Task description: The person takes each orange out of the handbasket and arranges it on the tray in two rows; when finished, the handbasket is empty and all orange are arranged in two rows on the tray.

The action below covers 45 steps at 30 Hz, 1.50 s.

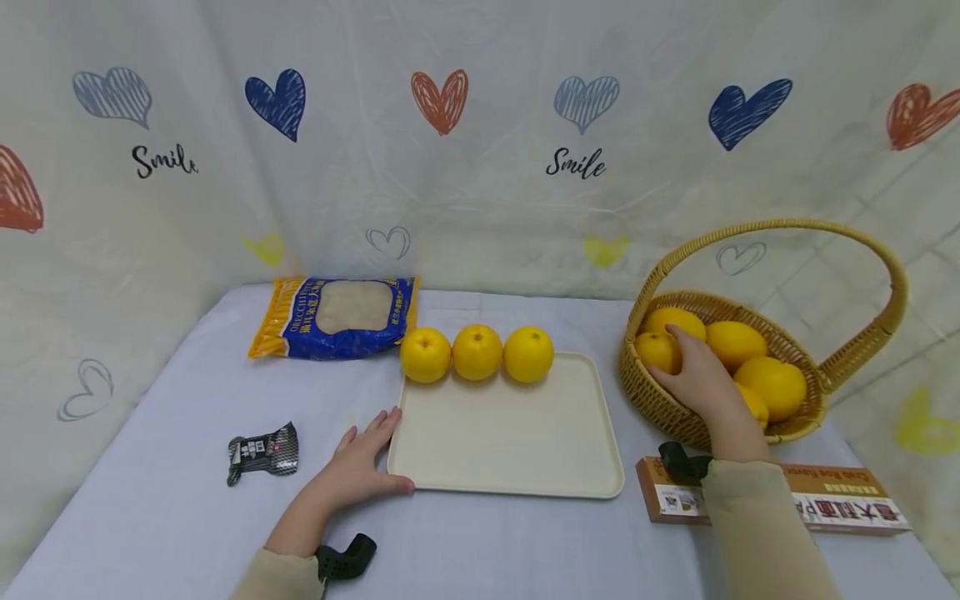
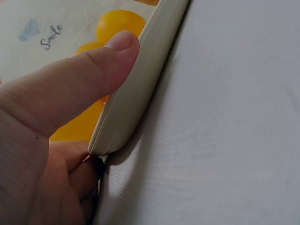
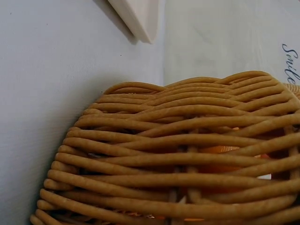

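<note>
Three yellow-orange oranges (image 1: 477, 352) stand in a row along the back edge of a cream tray (image 1: 510, 450). My left hand (image 1: 363, 467) rests at the tray's front left corner, fingers spread along its side and thumb by the front edge. In the left wrist view, the thumb (image 2: 101, 70) lies against the rim. Over at the wicker basket (image 1: 652, 400), my right hand (image 1: 705, 379) reaches inside and grips an orange (image 1: 658, 352) between thumb and fingers. Basket weave fills the right wrist view, where that hand is hidden.
More yellow fruit (image 1: 772, 387) lies in the basket, under its tall arched handle (image 1: 795, 223). A brown box (image 1: 847, 500) lies below the right forearm. A blue-and-yellow pasta bag (image 1: 348, 317) is at the back left; a small black packet (image 1: 264, 452) lies left of the left hand.
</note>
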Available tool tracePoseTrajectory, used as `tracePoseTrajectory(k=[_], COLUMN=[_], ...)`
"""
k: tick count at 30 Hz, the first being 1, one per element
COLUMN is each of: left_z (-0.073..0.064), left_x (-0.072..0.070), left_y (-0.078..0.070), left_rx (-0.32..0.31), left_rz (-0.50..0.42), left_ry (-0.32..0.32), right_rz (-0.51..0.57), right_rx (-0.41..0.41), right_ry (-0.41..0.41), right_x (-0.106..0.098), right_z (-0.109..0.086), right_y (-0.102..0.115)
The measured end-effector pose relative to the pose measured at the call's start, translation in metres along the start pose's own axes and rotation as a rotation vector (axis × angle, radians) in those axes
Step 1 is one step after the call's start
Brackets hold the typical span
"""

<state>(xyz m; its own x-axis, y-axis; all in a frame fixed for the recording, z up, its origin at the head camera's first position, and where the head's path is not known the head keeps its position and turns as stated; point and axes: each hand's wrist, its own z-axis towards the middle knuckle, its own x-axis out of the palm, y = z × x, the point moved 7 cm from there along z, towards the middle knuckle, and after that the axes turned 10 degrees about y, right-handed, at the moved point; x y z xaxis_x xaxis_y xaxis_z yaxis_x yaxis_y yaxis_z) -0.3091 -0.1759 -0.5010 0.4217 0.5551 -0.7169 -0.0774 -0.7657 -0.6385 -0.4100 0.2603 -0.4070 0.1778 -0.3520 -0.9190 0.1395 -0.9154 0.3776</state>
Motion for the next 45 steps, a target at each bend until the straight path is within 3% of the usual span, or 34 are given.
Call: tracePoseTrajectory(k=[6, 14, 17, 24, 28, 36, 41, 45], left_z=[-0.001, -0.001, -0.001, -0.003, -0.003, -0.003, -0.002, -0.001], left_x=[0.0, -0.001, 0.0, 0.0, 0.0, 0.0, 0.0, 0.001], left_y=[-0.001, -0.001, -0.001, 0.0, -0.001, 0.0, 0.003, 0.003], left_rx=[0.004, 0.003, -0.001, -0.004, -0.014, -0.02, -0.019, -0.011], left_rz=[0.005, -0.002, -0.003, -0.008, -0.015, -0.017, -0.007, 0.008], left_ry=[0.0, -0.003, -0.001, -0.007, 0.001, 0.011, 0.005, 0.004], right_rz=[-0.017, 0.016, 0.056, 0.137, 0.214, 0.438, 0.459, 0.504], right_rx=[0.032, 0.061, 0.058, -0.014, -0.03, -0.069, -0.121, -0.091], right_ry=[0.023, -0.026, -0.104, -0.371, -0.441, -0.449, -0.409, -0.369], right_x=[0.002, -0.002, -0.009, -0.034, -0.042, -0.029, -0.013, 0.002], right_z=[0.001, -0.001, -0.007, -0.031, -0.043, -0.048, -0.038, -0.03], right_y=[-0.003, -0.003, -0.003, 0.011, 0.023, 0.053, 0.078, 0.09])
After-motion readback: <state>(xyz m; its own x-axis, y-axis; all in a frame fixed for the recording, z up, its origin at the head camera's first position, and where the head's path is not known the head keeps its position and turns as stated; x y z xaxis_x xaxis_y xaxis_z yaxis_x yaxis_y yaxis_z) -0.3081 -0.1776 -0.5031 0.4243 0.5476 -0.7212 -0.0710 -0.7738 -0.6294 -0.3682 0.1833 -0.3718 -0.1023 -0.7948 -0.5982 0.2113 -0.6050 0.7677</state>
